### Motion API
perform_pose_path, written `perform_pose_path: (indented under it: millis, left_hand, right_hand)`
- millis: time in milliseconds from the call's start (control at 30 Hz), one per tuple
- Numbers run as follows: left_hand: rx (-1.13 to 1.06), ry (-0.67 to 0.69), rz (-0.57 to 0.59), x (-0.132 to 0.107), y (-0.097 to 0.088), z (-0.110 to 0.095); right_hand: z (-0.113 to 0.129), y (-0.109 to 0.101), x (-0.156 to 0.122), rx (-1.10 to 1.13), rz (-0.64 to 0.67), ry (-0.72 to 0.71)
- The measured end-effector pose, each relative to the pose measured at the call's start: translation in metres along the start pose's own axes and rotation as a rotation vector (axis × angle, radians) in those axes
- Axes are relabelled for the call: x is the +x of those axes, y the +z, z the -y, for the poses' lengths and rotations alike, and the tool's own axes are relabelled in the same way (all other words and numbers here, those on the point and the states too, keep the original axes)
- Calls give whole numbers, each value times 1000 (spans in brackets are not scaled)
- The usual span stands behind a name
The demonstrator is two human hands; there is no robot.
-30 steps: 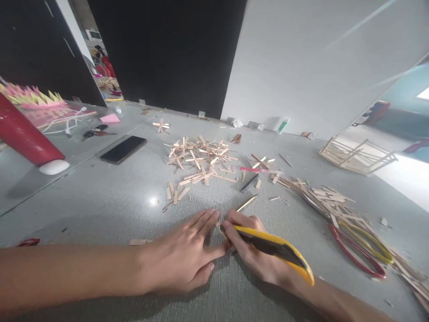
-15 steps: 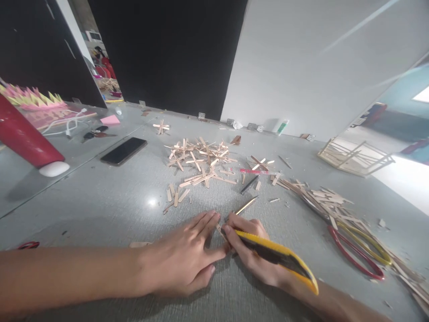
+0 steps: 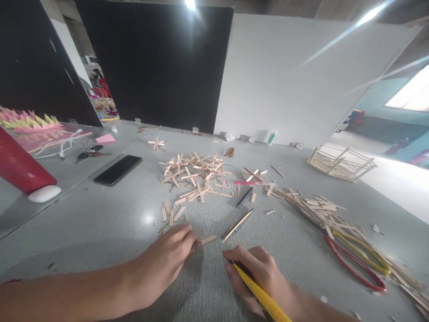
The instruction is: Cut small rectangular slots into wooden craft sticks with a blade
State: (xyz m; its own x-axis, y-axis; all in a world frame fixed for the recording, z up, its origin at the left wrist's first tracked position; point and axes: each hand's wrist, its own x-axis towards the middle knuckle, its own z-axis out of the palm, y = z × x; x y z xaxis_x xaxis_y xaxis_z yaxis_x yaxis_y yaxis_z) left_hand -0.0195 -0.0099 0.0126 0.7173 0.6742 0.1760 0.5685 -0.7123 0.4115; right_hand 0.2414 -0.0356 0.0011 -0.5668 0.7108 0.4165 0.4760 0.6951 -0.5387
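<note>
Cutter (image 3: 259,293) yellow and black, wooden sticks (image 3: 208,240) pale tan, surface (image 3: 107,223) grey with fine streaks, scissor handles (image 3: 378,288) red and yellow, phone (image 3: 119,170) black, paper slip (image 3: 105,139) pink.

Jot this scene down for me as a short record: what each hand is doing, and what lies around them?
Left hand: at one end of a flat wooden stick; blur hides whether it grips it
Right hand: holding a yellow tool
Beyond the hands: a slim pointed pen or pencil lying on the grey tabletop
Middle of the tabletop: a cluster of crossed sticks
Left side: a dark phone, a red cylinder
Right side: loose sticks
</note>
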Motion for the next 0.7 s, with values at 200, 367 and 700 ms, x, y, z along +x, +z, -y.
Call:
perform_pose_path:
  millis: [200,367,700]
  left_hand:
    - [-194,-90,-5,3,-1,4]
    - [-204,-145,5,6,9,10]
    - [1,21,-10,15,6,4]
  right_hand:
    - [1,-1,2,-114,-88,47]
    - [-6,-24,4,-618,141,62]
    - [-85,-97,4,-1026,160,616]
